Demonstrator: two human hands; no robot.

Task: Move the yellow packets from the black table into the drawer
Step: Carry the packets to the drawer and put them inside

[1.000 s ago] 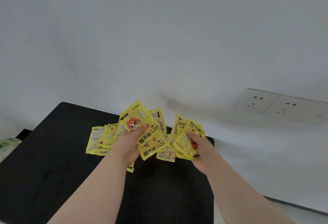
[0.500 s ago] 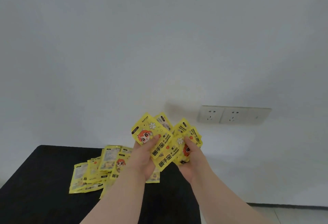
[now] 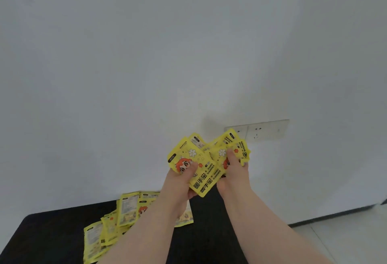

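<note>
My left hand [image 3: 180, 182] grips a fan of yellow hand-warmer packets [image 3: 190, 159], thumb pressed on the front one with the red-haired cartoon. Beside it my right hand [image 3: 234, 171] holds another bunch of yellow packets [image 3: 232, 146], thumb on top. Both bunches overlap and are raised in front of the wall, above the black table [image 3: 52, 236]. Several more yellow packets [image 3: 117, 222] lie scattered on the table at lower left, partly hidden by my left forearm. No drawer is in view.
A white wall fills most of the view, with a double wall socket [image 3: 263, 130] just behind my right hand. Pale floor tiles [image 3: 345, 238] and a dark skirting strip show at lower right, past the table's right edge.
Both hands have lifted their packets up off the table and drawn together. The view has tilted up and swung right, so the table and loose packets sit lower and further left.
</note>
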